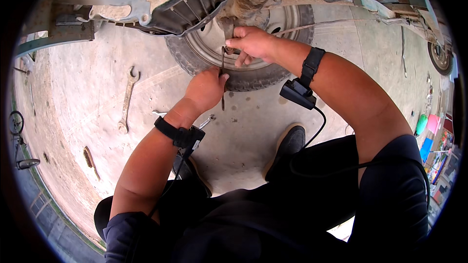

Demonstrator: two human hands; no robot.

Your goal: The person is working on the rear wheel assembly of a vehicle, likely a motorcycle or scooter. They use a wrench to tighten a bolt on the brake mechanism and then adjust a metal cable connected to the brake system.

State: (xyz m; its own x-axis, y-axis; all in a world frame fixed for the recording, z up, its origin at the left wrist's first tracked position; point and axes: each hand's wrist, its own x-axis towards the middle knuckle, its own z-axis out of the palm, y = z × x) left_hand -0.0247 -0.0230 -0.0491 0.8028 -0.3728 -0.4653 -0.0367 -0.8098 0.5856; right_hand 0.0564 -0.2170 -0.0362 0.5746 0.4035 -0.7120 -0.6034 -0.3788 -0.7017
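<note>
Through the head view I look down on a pale, stained concrete floor [239, 141], where a long open-ended wrench [128, 100] lies well to the left and a narrow brush [90, 161] rests farther left and nearer me. Ahead of the dark shoes [287, 151] planted on it, I make out a smaller shiny tool [207, 121], partly hidden.

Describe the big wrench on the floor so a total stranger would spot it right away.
Start at the wheel, then go left past the left hand onto the pale floor. A long, worn wrench lies there, forked end at the far side. It's far bigger than the silver tool by the left forearm and, unlike the brush, has no bristles.
</note>
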